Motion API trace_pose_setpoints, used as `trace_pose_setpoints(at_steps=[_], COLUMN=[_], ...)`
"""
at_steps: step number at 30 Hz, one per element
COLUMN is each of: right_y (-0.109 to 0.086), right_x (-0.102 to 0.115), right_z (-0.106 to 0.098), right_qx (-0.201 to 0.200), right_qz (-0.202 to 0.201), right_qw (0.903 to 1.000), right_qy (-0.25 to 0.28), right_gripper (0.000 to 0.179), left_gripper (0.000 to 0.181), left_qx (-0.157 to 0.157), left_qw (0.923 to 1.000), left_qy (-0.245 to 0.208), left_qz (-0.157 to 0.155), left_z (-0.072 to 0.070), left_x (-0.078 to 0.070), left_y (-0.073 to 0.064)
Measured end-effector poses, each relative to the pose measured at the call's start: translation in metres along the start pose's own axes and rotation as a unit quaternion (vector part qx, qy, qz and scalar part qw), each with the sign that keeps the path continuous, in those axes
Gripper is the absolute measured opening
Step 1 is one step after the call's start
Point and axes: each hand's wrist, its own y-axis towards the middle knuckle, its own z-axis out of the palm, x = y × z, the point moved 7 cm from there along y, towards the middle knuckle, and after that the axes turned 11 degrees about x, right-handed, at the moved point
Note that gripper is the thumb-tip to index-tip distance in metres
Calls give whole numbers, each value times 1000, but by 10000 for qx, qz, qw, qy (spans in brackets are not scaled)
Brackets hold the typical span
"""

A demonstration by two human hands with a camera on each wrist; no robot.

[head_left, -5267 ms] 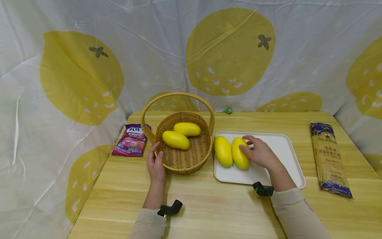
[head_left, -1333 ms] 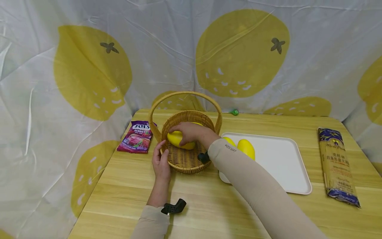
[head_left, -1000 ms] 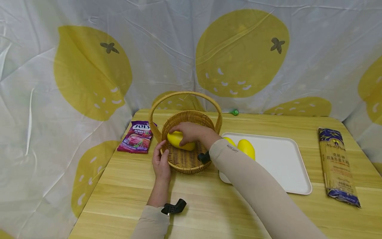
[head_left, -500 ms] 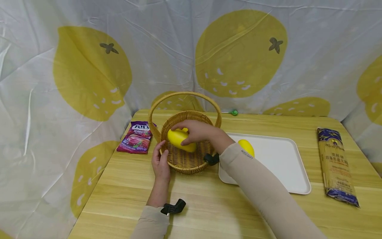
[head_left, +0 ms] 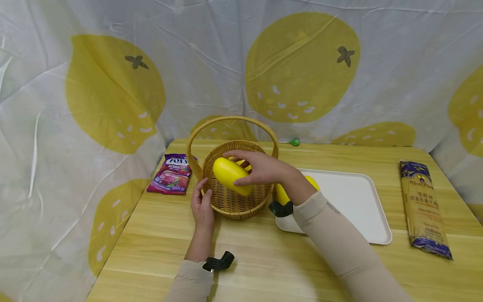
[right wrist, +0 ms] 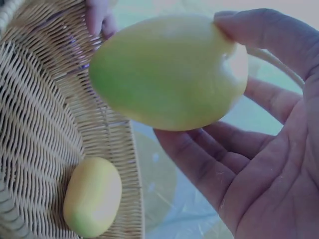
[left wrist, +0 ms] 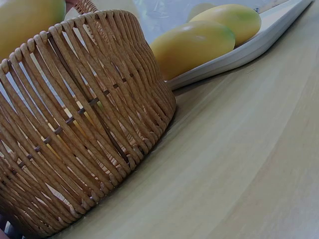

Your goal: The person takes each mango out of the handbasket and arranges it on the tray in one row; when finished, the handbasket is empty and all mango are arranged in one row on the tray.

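- right hand (head_left: 262, 167) has a mango (head_left: 228, 174) pinched, thumb one side, fingers the other, most of it poking out left of the palm
- basket (head_left: 237, 215) sits under that hand, another mango (right wrist: 92, 196) down in it below the fingers
- left hand (head_left: 202, 212) is holding the basket's near-left side, purple candy bag (head_left: 171, 174) just left of it
- two more mangoes (left wrist: 194, 47) on the white tray (head_left: 351, 205), by the right wrist

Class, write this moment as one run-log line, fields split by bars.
right hand: holds yellow fruit above basket | left hand: touches basket | in basket: another fruit | on white tray: two fruits
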Motion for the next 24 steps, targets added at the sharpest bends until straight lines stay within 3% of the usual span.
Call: trace_pose_setpoints(at_steps=[9,16,24], right_y=[-38,-56,-82], right_x=[-5,-19,-25], right_z=[7,26,46], right_qx=[-482,-638,-850], right_qz=[-153,-170,-28], right_qw=[9961,9907,9911], right_qy=[729,1189,1022], right_gripper=[88,91,92], left_gripper=[39,39,39], left_qx=[30,-11,7], left_qw=[9999,9999,9997], left_qy=[-136,-113,-173], left_qz=[29,109,158], left_z=[1,-1,1], left_x=[0,-1,-1], left_y=[-1,0,-1])
